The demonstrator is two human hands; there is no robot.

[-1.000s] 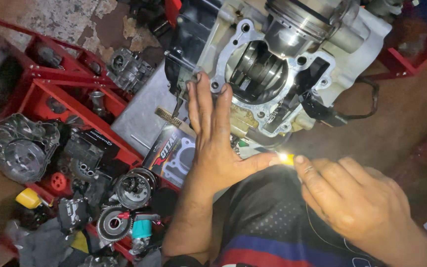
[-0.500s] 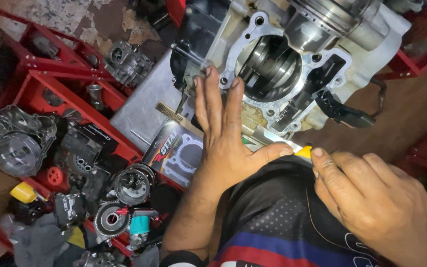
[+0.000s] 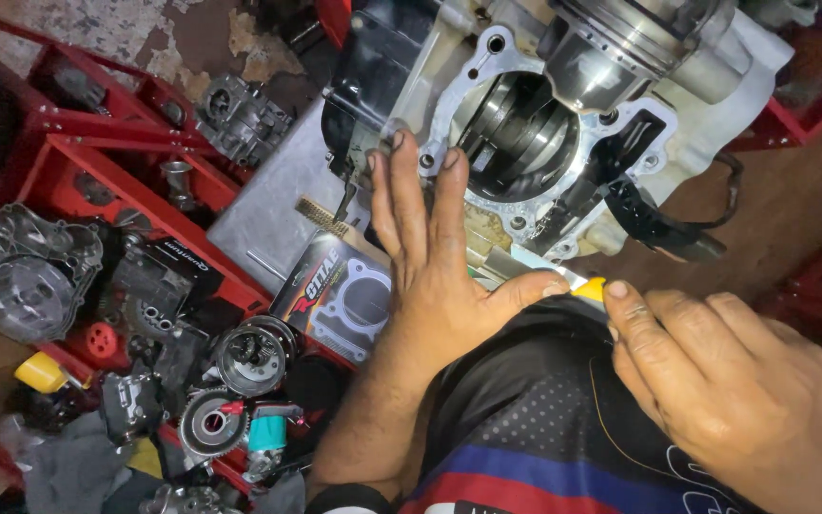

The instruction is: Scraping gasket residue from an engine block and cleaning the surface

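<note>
A grey metal engine crankcase (image 3: 715, 86) with its piston (image 3: 620, 48) standing out of the bore fills the top right. My left hand (image 3: 440, 276) lies flat, fingers spread, against the case's gasket face beside the bore opening (image 3: 525, 133). My right hand (image 3: 725, 381) holds a small yellow-handled blade (image 3: 573, 279), its metal tip pointing at the case's lower edge near my left thumb. My knee in dark patterned cloth (image 3: 544, 428) sits below both hands.
A red metal rack (image 3: 78, 152) at the left holds engine parts: a round cover (image 3: 21, 271), a clutch drum (image 3: 249, 357), a gear (image 3: 206, 424). A packaged gasket (image 3: 344, 295) lies by my left wrist. A grey sheet (image 3: 268, 205) lies under the case.
The view has moved in closer on the crankcase. My left hand has stayed flat on the case. My right hand has kept the blade at the case's lower edge.
</note>
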